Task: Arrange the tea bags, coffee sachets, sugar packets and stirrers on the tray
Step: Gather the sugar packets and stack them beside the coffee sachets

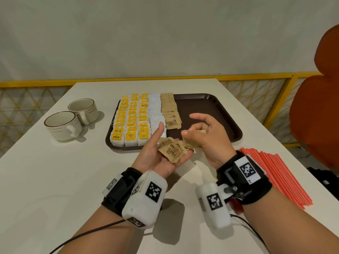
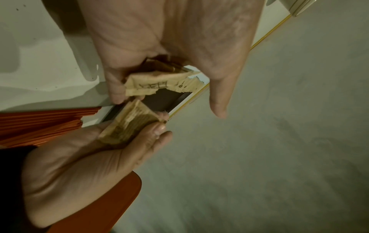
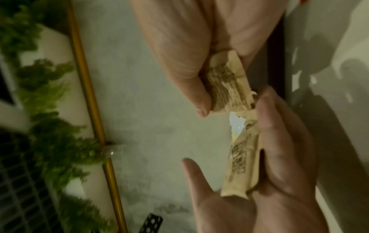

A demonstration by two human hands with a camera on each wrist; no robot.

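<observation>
My left hand (image 1: pixel 174 143) lies palm up in front of the brown tray (image 1: pixel 211 105), its fingers curled round a small stack of brown sugar packets (image 1: pixel 173 151) and its thumb stretched out. My right hand (image 1: pixel 189 137) pinches more brown packets (image 1: pixel 194 142) just beside them. The left wrist view shows the left hand (image 2: pixel 165 96) cupping a packet (image 2: pixel 159 85) and the right hand's stack (image 2: pixel 129 124) below it. On the tray lie rows of yellow tea bags (image 1: pixel 130 121), white sachets (image 1: pixel 156 114) and a column of sugar packets (image 1: pixel 169 110). Red stirrers (image 1: pixel 275 173) lie on the table at the right.
Two beige cups (image 1: pixel 62 125) stand left of the tray on the white table (image 1: pixel 55 180). The tray's right half is bare. An orange chair (image 1: pixel 319 107) stands at the right. A yellow railing (image 1: pixel 36 83) runs behind the table's far edge.
</observation>
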